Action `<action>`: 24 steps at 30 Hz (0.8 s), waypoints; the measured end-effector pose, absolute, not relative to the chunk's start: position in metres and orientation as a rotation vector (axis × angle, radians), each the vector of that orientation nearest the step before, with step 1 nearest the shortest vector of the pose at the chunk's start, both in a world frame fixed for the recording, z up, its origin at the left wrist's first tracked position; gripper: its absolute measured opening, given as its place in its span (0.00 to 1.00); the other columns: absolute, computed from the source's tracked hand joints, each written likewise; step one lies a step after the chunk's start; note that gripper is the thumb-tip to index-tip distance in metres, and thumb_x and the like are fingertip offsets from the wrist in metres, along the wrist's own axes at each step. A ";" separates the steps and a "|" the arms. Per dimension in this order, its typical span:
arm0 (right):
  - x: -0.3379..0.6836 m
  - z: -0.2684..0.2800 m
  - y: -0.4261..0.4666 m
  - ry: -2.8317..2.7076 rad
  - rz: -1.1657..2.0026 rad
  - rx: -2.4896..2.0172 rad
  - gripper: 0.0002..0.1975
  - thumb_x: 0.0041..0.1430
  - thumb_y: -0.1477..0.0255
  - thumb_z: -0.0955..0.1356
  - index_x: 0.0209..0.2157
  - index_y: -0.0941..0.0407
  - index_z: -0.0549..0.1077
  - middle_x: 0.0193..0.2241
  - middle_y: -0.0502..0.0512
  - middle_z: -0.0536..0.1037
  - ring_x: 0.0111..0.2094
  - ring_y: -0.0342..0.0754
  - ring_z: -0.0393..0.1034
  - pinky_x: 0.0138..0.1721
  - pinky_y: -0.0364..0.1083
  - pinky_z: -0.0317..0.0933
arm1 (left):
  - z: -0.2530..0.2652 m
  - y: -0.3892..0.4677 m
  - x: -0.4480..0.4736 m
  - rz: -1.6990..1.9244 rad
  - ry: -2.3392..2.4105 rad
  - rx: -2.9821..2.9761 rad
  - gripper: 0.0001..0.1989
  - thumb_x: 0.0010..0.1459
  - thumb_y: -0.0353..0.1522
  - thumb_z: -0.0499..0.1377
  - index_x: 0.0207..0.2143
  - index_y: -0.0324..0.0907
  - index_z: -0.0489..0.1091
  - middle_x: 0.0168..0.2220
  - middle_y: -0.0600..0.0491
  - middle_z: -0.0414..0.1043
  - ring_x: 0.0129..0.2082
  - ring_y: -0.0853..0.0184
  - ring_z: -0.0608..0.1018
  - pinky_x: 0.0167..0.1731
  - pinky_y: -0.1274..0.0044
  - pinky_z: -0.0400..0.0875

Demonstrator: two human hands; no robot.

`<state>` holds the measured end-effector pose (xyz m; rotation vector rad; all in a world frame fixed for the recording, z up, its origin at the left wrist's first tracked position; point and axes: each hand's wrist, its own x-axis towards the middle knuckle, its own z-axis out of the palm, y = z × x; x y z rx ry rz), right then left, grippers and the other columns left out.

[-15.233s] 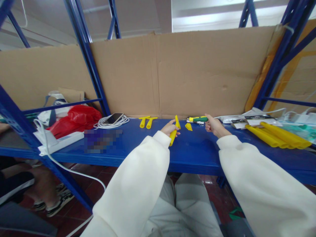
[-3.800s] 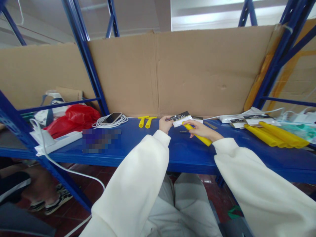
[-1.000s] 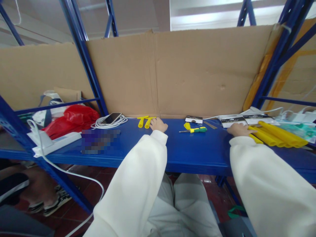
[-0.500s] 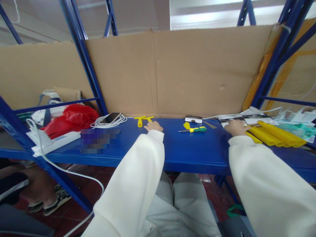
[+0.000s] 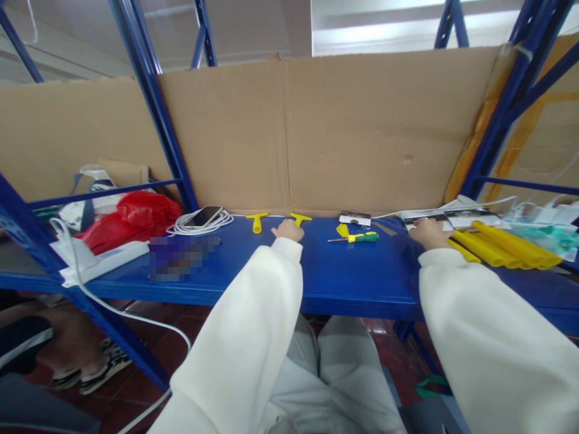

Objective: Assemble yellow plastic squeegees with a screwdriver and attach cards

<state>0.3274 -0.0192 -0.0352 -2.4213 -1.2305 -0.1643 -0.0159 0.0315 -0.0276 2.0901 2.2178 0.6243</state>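
Observation:
My left hand (image 5: 288, 229) is over the blue shelf, its fingers closed on a yellow T-shaped piece (image 5: 299, 219) that pokes out on its right side. A second yellow T-shaped piece (image 5: 257, 222) lies a little to the left, its round stem end facing me. My right hand (image 5: 430, 234) rests low at the right, fingers stretched forward by the printed papers (image 5: 468, 218). Right beside it lie several yellow tubes (image 5: 506, 246); I see no tube in its fingers. Between my hands lies a yellow-and-green screwdriver (image 5: 362, 237), its tip pointing left.
Cardboard (image 5: 362, 132) walls off the back of the blue shelf (image 5: 353, 283). At left are a coiled white cable (image 5: 181, 226) with a phone (image 5: 204, 216), a power strip (image 5: 113, 259) and a red bag (image 5: 145, 211). A small black-and-white card (image 5: 355, 217) lies behind the screwdriver.
The yellow T-shaped piece at my left hand has shifted right, away from the other one, and my left hand has moved slightly right. My right hand has stayed nearly still.

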 end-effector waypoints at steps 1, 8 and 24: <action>0.329 -0.036 -0.018 -1.227 -0.169 -2.416 0.22 0.55 0.73 0.64 0.51 0.58 0.75 0.58 0.70 0.69 0.60 0.69 0.59 0.49 0.67 0.62 | -0.027 0.031 -0.016 0.623 2.199 2.100 0.17 0.61 0.35 0.53 0.48 0.41 0.75 0.55 0.42 0.74 0.56 0.54 0.74 0.56 0.62 0.63; 0.331 -0.037 -0.016 -1.242 -0.180 -2.408 0.21 0.53 0.73 0.65 0.49 0.58 0.77 0.55 0.71 0.72 0.57 0.70 0.63 0.53 0.72 0.57 | -0.026 0.030 -0.017 0.569 2.072 2.236 0.15 0.62 0.40 0.56 0.42 0.40 0.76 0.50 0.41 0.77 0.53 0.52 0.76 0.54 0.62 0.66; 0.321 -0.035 -0.012 -1.525 -0.218 -2.321 0.22 0.58 0.72 0.63 0.53 0.53 0.76 0.52 0.63 0.76 0.54 0.61 0.68 0.53 0.58 0.63 | -0.033 0.020 -0.003 0.403 1.850 2.448 0.29 0.56 0.25 0.55 0.59 0.53 0.70 0.62 0.54 0.68 0.61 0.60 0.71 0.58 0.69 0.66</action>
